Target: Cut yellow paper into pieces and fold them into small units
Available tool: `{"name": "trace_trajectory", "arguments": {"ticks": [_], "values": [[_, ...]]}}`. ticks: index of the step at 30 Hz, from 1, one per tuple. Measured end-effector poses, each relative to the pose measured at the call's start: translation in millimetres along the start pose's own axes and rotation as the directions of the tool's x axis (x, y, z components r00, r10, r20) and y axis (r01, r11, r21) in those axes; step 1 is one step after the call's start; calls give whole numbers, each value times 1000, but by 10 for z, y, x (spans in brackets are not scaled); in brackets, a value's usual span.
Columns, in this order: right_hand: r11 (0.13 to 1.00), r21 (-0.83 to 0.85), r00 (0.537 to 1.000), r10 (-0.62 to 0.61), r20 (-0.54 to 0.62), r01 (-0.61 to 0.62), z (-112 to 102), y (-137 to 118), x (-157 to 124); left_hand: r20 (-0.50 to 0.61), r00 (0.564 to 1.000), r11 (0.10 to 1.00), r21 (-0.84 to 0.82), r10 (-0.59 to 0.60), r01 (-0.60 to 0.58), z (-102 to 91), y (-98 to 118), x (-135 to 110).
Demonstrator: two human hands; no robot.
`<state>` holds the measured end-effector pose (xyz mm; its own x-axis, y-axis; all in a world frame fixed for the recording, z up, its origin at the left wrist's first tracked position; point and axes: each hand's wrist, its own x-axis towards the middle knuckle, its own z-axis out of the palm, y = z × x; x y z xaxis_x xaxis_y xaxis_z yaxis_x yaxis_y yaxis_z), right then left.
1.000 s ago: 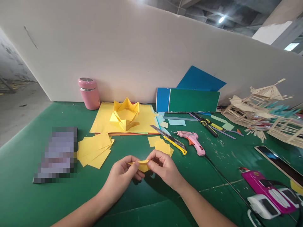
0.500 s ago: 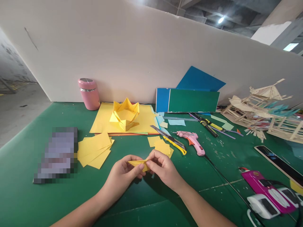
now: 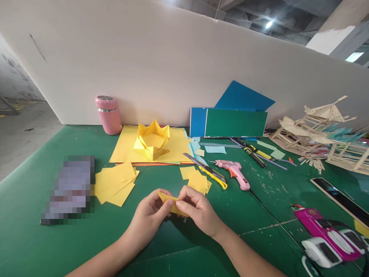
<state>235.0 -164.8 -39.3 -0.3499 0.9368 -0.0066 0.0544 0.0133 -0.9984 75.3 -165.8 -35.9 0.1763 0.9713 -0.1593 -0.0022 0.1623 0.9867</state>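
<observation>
A small folded piece of yellow paper (image 3: 173,207) is pinched between my two hands, above the green table's near middle. My left hand (image 3: 152,209) grips its left part, thumb on top. My right hand (image 3: 197,207) holds the right part with thumb and fingertips; the fingers underneath are partly hidden. Just beyond my right hand lie several small yellow paper squares (image 3: 197,181). A larger fan of yellow paper pieces (image 3: 113,184) rests to the left. Farther back, a folded yellow paper ring with pointed tips (image 3: 152,144) stands on a stack of yellow sheets (image 3: 122,148).
A yellow utility knife (image 3: 213,177) and a pink glue gun (image 3: 235,171) with a black cord lie right of centre. A magenta power strip (image 3: 328,234) sits at the near right, a stick model (image 3: 317,134) behind it. A pink flask (image 3: 108,115) stands at the back left.
The folded paper has turned so its right end points lower and nearer to me. My right hand has shifted slightly down with it; my left hand stays in nearly the same place.
</observation>
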Motion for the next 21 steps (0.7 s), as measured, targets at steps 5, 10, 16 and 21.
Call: {"name": "trace_trajectory", "arguments": {"ticks": [5, 10, 16, 21], "values": [[998, -26, 999, -52, 13, 52, -22, -39, -3, 18, 1000, 1000, -16, 15, -15, 12, 4, -10], [999, -52, 1000, -14, -5, 14, -17, -17, 17, 44, 999, 1000, 24, -18, 17, 14, -13, -10], [998, -68, 1000, -7, -2, 7, -18, 6, 10, 22, 998, 998, 39, -54, 53, 2, -1, -11], [994, -109, 1000, -13, -3, 12, -15, 1, 11, 56, 995, 995, 49, -87, 84, -14, 70, -25]]}}
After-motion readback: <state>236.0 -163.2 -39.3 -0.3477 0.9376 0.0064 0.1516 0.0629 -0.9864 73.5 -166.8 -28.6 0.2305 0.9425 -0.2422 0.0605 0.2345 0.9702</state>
